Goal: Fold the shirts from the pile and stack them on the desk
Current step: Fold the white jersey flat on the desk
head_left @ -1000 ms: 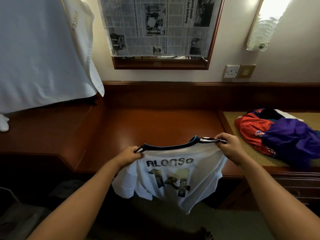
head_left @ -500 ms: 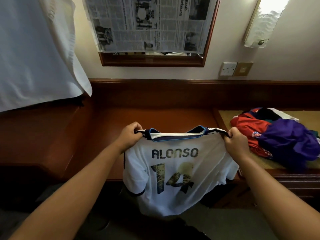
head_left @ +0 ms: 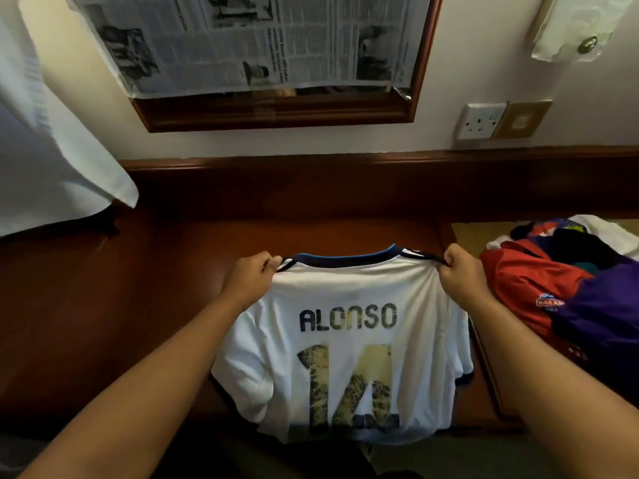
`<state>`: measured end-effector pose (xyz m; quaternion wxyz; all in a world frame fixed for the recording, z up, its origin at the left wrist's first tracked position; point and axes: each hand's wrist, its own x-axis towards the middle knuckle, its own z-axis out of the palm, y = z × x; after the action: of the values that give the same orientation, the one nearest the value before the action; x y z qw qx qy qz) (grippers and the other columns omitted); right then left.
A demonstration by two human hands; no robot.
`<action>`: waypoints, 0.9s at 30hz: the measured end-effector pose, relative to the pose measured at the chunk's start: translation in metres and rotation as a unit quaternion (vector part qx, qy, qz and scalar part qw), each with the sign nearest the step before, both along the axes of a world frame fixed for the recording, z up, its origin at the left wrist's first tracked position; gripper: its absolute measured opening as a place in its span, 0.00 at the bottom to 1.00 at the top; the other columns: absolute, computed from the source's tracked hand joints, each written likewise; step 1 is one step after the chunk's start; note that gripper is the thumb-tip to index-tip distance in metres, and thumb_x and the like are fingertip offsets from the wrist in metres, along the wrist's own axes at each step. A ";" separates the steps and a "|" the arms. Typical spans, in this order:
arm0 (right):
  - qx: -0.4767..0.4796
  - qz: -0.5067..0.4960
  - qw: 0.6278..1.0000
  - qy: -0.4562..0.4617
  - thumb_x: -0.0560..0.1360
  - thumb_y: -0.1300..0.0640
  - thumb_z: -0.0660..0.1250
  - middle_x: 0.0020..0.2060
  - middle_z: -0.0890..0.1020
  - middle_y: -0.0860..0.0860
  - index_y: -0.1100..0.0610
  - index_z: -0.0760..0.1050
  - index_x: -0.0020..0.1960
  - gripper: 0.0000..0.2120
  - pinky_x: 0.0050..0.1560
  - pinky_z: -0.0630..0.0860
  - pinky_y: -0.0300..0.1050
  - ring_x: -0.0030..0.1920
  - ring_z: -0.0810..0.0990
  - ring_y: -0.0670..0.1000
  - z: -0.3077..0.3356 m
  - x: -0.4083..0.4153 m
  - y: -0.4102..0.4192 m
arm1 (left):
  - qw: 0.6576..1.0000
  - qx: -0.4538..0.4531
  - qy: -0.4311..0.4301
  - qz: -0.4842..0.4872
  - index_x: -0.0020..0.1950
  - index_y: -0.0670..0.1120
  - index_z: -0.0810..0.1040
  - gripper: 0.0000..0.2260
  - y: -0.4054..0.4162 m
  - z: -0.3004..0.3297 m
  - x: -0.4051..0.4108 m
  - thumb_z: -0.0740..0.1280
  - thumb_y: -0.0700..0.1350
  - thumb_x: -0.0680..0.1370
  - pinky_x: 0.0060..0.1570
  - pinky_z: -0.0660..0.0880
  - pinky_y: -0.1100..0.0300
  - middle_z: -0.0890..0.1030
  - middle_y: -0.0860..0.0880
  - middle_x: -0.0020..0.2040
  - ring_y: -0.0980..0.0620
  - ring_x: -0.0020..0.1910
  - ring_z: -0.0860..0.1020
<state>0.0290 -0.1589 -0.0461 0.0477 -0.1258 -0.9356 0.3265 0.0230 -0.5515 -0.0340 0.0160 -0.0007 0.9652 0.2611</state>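
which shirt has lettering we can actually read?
The white jersey held up at its shoulders by both hands: it reads ALONSO 14. The red shirt and purple shirt lie crumpled in the pile.

Newspaper (head_left: 262, 39) is covering the mirror (head_left: 276, 112), a socket (head_left: 480, 121) is sitting by the lamp (head_left: 574, 29), white cloth (head_left: 45, 140) hanging far left.

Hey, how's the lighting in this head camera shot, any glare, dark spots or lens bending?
Head view: the wall lamp at top right glares; the white shirt is well lit and its lettering reads sharply; the floor below the desk falls into deep shadow; wide-angle distortion tilts the mirror frame and stretches the forearms.
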 end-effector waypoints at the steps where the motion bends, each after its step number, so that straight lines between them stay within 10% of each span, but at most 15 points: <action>1: -0.028 0.004 1.000 -0.005 0.75 0.65 0.64 0.34 0.73 0.52 0.54 0.67 0.40 0.10 0.34 0.65 0.47 0.36 0.70 0.54 0.000 -0.011 0.003 | 1.000 0.008 -0.012 -0.010 0.40 0.49 0.72 0.13 0.004 0.000 -0.005 0.61 0.55 0.80 0.34 0.69 0.53 0.76 0.49 0.34 0.47 0.35 0.75; 5: -0.071 0.045 0.994 -0.067 0.76 0.65 0.66 0.48 0.76 0.52 0.60 0.75 0.57 0.09 0.50 0.69 0.44 0.49 0.74 0.51 -0.005 -0.058 0.024 | 0.997 -0.034 -0.056 -0.038 0.51 0.45 0.77 0.05 0.011 -0.007 -0.036 0.64 0.43 0.77 0.42 0.71 0.55 0.78 0.47 0.45 0.45 0.46 0.76; 9: -0.134 0.098 0.972 -0.165 0.77 0.65 0.66 0.37 0.76 0.54 0.61 0.77 0.49 0.03 0.34 0.66 0.41 0.36 0.72 0.50 -0.009 -0.085 0.035 | 0.995 -0.043 -0.074 0.050 0.52 0.39 0.79 0.09 0.006 -0.030 -0.063 0.61 0.36 0.77 0.42 0.69 0.56 0.80 0.40 0.48 0.40 0.49 0.77; 20: -0.143 0.090 0.966 -0.196 0.80 0.61 0.62 0.43 0.78 0.57 0.61 0.78 0.48 0.07 0.48 0.71 0.47 0.46 0.75 0.55 -0.040 -0.138 0.032 | 0.980 0.016 -0.091 0.177 0.58 0.43 0.78 0.12 0.000 -0.093 -0.115 0.57 0.42 0.82 0.46 0.75 0.50 0.81 0.39 0.49 0.38 0.47 0.78; 27: -0.053 0.026 0.983 -0.174 0.80 0.65 0.61 0.42 0.76 0.57 0.59 0.76 0.47 0.06 0.39 0.70 0.42 0.42 0.73 0.56 -0.065 -0.181 0.016 | 0.986 -0.105 -0.100 0.085 0.55 0.39 0.76 0.16 0.001 -0.101 -0.157 0.56 0.49 0.83 0.44 0.73 0.50 0.80 0.38 0.50 0.36 0.49 0.77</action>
<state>-0.1520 -0.1433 -0.1116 -0.1312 -0.1582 -0.9140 0.3497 -0.1340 -0.5508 -0.1354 0.0899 -0.1107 0.9771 0.1577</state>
